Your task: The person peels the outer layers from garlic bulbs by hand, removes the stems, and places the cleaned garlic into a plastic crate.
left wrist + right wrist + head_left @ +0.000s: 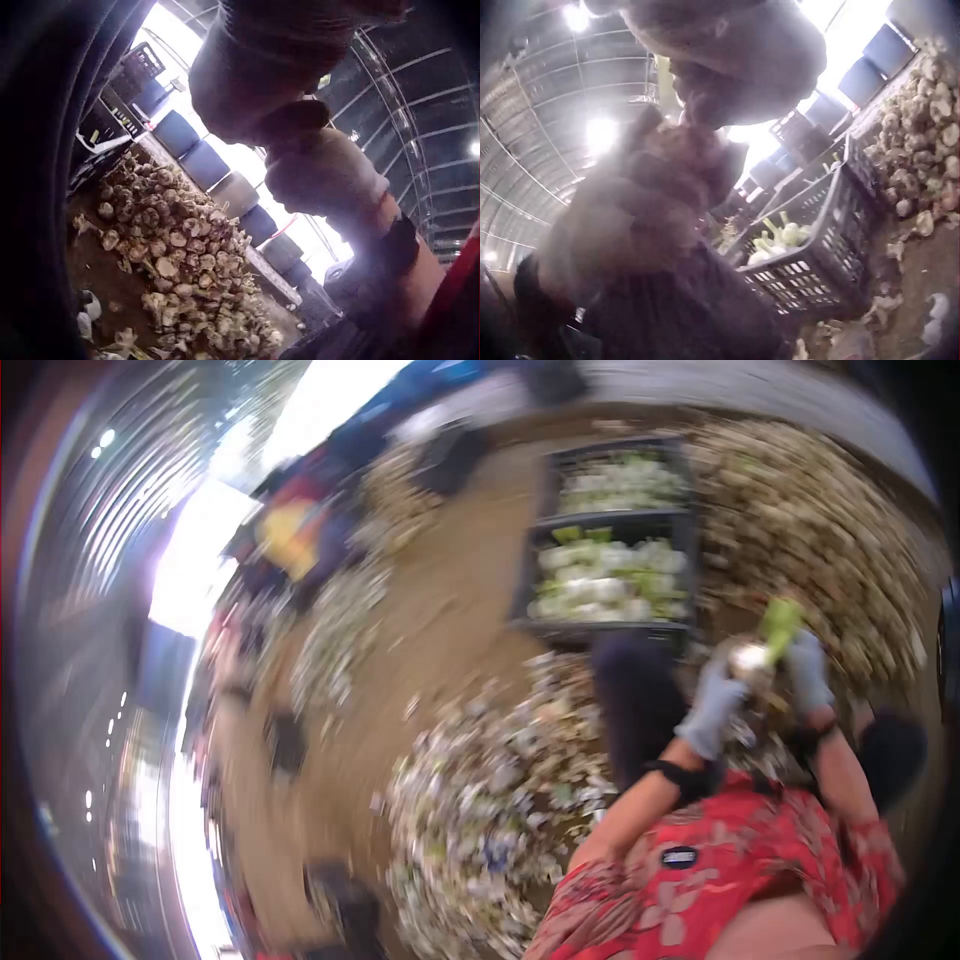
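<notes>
Both hands wear pale gloves and are together in front of the person's lap. The left hand (718,700) grips a whitish bulb, seemingly garlic (750,658), from its left side. A short green stem (780,622) sticks up from it, and the right hand (806,670) has its fingers curled in at the bulb's other side. In the right wrist view the right hand (727,52) fills the top, with the left hand (630,217) below it. The left wrist view shows the left hand (262,67) dark overhead; the bulb is mostly hidden between the gloves.
Black crates (525,575) of trimmed white bulbs with green stems stand ahead. A large heap of untrimmed bulbs (202,262) lies to the right. Peelings and scraps (490,810) cover the ground at the left of the person's legs. Blue containers (204,161) line the far side.
</notes>
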{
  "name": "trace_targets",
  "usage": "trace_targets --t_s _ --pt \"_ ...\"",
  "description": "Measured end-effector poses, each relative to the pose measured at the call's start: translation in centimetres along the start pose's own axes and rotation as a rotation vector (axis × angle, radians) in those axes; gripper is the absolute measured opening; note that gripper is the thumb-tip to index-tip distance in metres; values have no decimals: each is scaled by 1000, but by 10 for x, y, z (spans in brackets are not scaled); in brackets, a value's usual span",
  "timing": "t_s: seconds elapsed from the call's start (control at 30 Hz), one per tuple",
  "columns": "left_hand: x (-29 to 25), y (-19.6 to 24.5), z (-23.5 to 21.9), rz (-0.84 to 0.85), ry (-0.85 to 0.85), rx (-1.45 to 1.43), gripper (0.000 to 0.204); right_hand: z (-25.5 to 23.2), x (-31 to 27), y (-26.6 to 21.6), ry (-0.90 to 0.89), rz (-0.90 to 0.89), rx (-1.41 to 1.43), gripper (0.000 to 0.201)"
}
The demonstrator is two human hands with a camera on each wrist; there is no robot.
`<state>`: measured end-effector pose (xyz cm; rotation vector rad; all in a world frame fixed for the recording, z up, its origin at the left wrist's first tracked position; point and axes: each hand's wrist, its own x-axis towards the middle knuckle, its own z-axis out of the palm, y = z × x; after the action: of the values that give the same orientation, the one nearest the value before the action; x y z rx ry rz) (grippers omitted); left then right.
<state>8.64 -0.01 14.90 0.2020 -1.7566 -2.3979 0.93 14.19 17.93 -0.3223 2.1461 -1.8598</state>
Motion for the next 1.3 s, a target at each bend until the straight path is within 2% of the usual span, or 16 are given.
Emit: trace_targets --t_s 0.03,0.07,0.23,0.3,0.37,0.5,0.53,0.57,0.63,0.67,0.7,0.73,0.83,0.93,1.13,1.3 --pt "-3 9 9 -13 -28 53 47 1 -10 -12 25 -95 79 21" --pt "-9 30 19 -272 -86 -120 43 -8 -7 10 50 -164 -84 25" --pt "-8 -18 36 -67 -49 55 51 -12 -29 30 416 -341 -417 22" --pt "-2 -25 51 -104 -66 30 46 -25 -32 28 437 -246 -433 23" --pt "0 -15 51 -388 -219 -142 44 -35 -31 40 516 -179 -459 26" --pt "8 -17 60 -448 -426 -283 36 -59 -26 62 618 15 -448 29" --pt "9 -19 63 -452 -467 -280 38 -66 -25 74 680 57 -504 28" --pt "9 -12 59 -526 -604 -301 60 -75 -23 85 737 98 -556 27" --pt "-2 -3 66 -570 -639 -358 83 -103 -31 89 399 407 -733 28" --pt "1 -9 61 -593 -646 -330 103 -108 -39 106 301 348 -845 31" --pt "2 -9 61 -591 -638 -316 101 -109 -48 115 196 288 -957 35" --pt "2 -10 61 -588 -627 -305 98 -107 -54 123 163 306 -901 47" --pt "4 -17 53 -565 -612 -216 82 -101 -75 63 203 81 -110 43" --pt "7 -19 61 -433 -583 -172 73 -87 -88 28 130 211 445 40" --pt "0 -21 55 -265 -433 70 53 -50 -96 19 389 10 -412 21" --pt "0 -26 45 -189 -411 168 49 -34 -96 18 440 -55 -622 19"
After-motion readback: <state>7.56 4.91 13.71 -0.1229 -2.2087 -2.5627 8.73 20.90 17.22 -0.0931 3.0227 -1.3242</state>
